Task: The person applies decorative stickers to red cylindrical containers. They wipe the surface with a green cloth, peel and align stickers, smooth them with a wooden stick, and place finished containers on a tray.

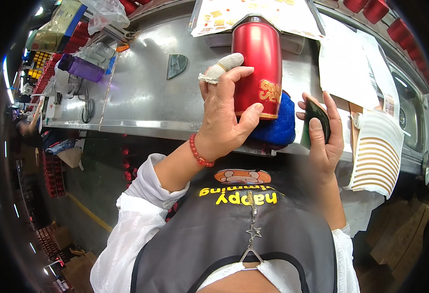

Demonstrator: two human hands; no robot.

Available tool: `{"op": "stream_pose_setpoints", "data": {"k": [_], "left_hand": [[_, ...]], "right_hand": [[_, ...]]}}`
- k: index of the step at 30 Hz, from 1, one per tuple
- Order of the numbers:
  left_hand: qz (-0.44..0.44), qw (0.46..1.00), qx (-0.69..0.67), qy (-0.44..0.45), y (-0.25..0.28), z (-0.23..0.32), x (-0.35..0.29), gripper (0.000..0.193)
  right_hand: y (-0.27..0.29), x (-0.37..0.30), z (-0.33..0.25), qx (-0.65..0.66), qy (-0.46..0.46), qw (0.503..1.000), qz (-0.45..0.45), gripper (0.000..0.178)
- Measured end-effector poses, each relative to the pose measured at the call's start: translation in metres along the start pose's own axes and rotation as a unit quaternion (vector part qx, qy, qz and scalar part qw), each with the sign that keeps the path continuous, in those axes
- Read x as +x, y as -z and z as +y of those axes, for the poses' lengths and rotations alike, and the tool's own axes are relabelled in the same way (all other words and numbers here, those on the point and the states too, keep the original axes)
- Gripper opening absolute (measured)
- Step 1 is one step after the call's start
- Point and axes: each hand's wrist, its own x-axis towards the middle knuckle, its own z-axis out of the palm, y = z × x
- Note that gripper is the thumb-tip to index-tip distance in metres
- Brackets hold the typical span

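Observation:
A glossy red cylindrical canister (257, 58) with gold lettering near its lower end lies across a folded blue cloth (285, 122) at the bench's front edge. My left hand (226, 105) grips its left side, thumb near the bottom rim; a knitted finger cover is on one finger. Right of the canister, apart from it, my right hand (325, 132) pinches a dark green, flat, smooth-edged scraper (318, 117) between thumb and fingers. A similar greyish-green flat piece (177, 66) rests on the metal bench (141, 88) to the left.
A sheet of gold strips (378, 158) hangs over the right edge, beside white paper (344, 68). Behind the canister lies a printed sheet (258, 14). A purple bottle (82, 68), a cable (86, 107) and a plastic bag (106, 13) are at the left. More red canisters (374, 10) stand far right.

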Motion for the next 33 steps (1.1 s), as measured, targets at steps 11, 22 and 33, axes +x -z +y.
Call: {"op": "stream_pose_setpoints", "data": {"k": [11, 22, 33], "left_hand": [[-0.046, 0.996, 0.052, -0.049, -0.005, 0.011, 0.012, 0.079], [-0.024, 0.988, 0.143, -0.058, 0.0, -0.01, -0.018, 0.087], [-0.044, 0.987, 0.115, -0.098, -0.001, -0.012, -0.008, 0.082]], "right_hand": [[0.002, 0.004, -0.008, -0.079, -0.054, 0.994, 0.049, 0.045], [-0.049, 0.021, -0.026, -0.109, -0.061, 0.991, -0.045, 0.028], [-0.037, 0.015, -0.016, -0.098, -0.069, 0.992, -0.025, 0.025]]}}
